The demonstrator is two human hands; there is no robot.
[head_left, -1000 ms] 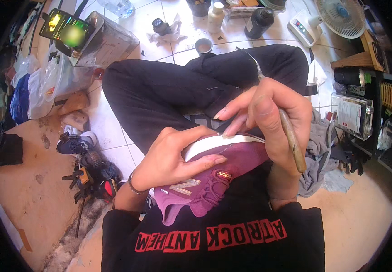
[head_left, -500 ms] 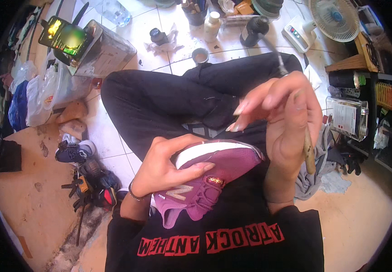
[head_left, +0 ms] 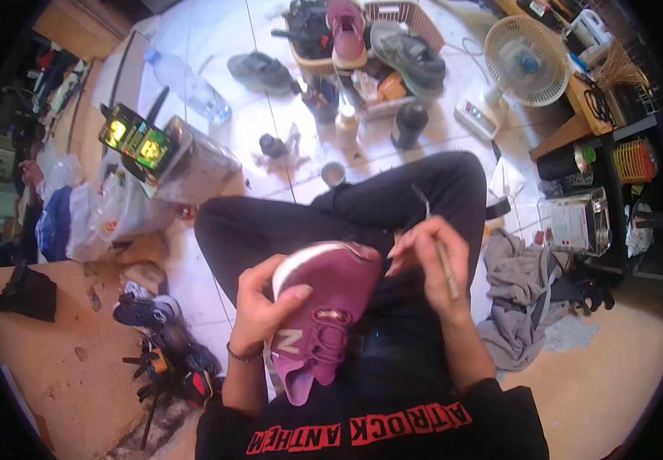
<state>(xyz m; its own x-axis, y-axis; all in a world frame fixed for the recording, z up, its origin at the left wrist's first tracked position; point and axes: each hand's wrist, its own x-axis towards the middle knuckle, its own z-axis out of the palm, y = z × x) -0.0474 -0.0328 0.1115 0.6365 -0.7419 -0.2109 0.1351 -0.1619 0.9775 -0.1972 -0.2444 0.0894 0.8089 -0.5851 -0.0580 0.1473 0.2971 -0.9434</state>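
Observation:
A maroon sneaker (head_left: pixel 327 284) with a white sole edge rests over my lap, toe pointing away and sole turned up to the left. My left hand (head_left: pixel 264 303) is closed around its left side, thumb across the upper. To the right of the toe, apart from the shoe, my right hand (head_left: pixel 435 264) grips a slim tool with a worn wooden handle (head_left: pixel 448 274) and a thin metal shaft (head_left: pixel 423 201). The shaft points up and away; its exact tip shape is too blurred to name.
Beyond my crossed legs stand a small cup (head_left: pixel 333 173), a white bottle (head_left: pixel 347 126) and a dark bottle (head_left: pixel 409 125). A fan (head_left: pixel 527 61) is at the far right. A phone (head_left: pixel 139 142) leans by a metal can (head_left: pixel 201 165). Grey cloth (head_left: pixel 519 299) lies right.
My right hand has lowered and drawn back with the tool, now smaller in view. The sneaker has turned, its toe pointing farther away. The view has tilted up, showing more shoes and a basket.

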